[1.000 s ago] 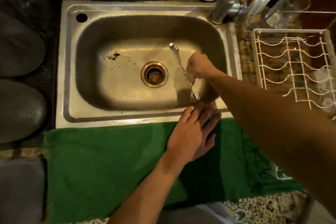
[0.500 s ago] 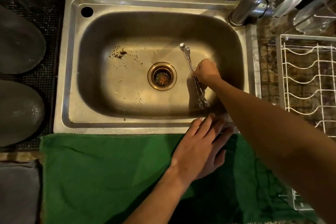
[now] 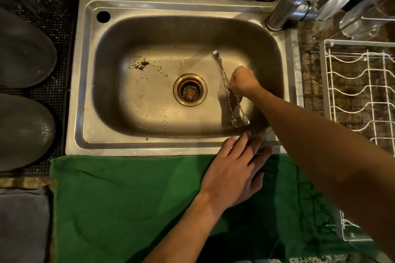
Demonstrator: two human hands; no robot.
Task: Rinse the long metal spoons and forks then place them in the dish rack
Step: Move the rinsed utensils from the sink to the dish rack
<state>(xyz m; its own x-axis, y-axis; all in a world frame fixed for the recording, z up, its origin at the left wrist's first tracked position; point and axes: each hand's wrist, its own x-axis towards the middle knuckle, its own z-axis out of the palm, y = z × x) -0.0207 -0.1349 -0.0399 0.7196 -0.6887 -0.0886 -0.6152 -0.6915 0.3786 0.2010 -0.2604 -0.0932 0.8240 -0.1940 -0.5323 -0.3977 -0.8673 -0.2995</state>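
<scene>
Our right hand (image 3: 243, 81) grips a bunch of long metal forks and spoons (image 3: 227, 89) over the sink (image 3: 149, 6), beside the drain (image 3: 190, 89). Our left hand (image 3: 233, 168) rests flat, fingers straight, on the sink's front rim and green towel (image 3: 119, 205). The white dish rack (image 3: 361, 92) stands to the right. No writing is legible.

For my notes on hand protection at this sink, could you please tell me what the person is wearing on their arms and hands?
Nothing that shows. The left hand and right hand are bare: no gloves, and no rings visible on the fingers. Both forearms are uncovered as far as the frame reaches, with no sleeve, watch or bracelet in view. The right hand's fingers are mostly hidden from this angle.
</scene>
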